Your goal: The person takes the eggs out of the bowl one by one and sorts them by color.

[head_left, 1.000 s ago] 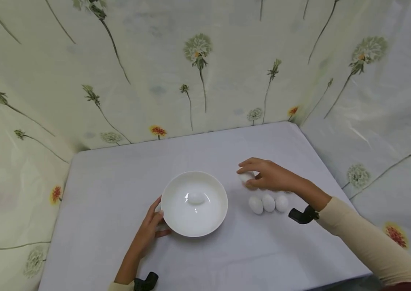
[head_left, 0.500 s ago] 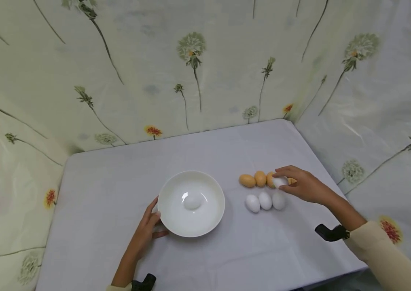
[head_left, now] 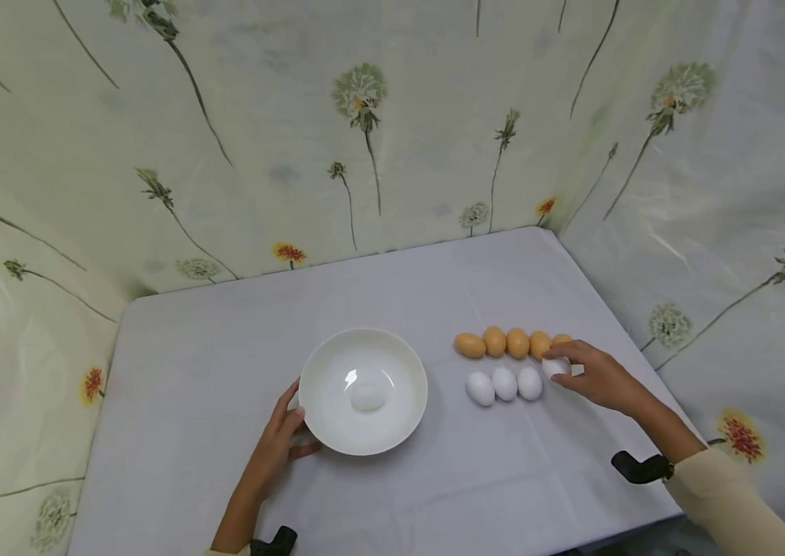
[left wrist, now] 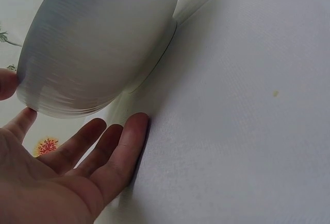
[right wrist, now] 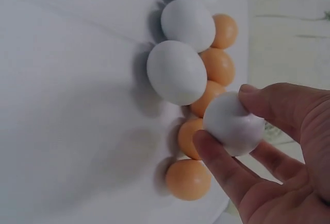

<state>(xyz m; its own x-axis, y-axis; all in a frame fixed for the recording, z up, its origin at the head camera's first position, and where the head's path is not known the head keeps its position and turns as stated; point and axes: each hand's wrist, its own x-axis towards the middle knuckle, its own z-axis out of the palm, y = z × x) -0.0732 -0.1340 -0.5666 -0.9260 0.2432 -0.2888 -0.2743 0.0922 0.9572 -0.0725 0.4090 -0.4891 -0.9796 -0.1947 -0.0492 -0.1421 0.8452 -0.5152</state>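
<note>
In the head view a white bowl [head_left: 399,417] stands on the table, with a white egg [head_left: 368,396] lying inside. My left hand [head_left: 276,444] holds the bowl's left side, thumb and forefinger against it near the rim; the other fingers spread below, apart from the bowl in the left wrist view. Another white egg [right wrist: 233,126] is pinched between the thumb and fingers of my right hand [head_left: 597,376]. That hand is at the right end of the eggs. Three white eggs [head_left: 504,384] lie in a row, with several brown eggs [head_left: 494,341] in a row behind them.
A white cloth covers the table [head_left: 225,347]. Flower-printed sheets [head_left: 246,154] hang behind the table and at both sides. The table's front edge shows at the lower right.
My right hand has carried the white egg rightward past the brown row and slightly nearer, uncovering the brown eggs. The egg in the bowl has shifted slightly. My left hand stays at the bowl.
</note>
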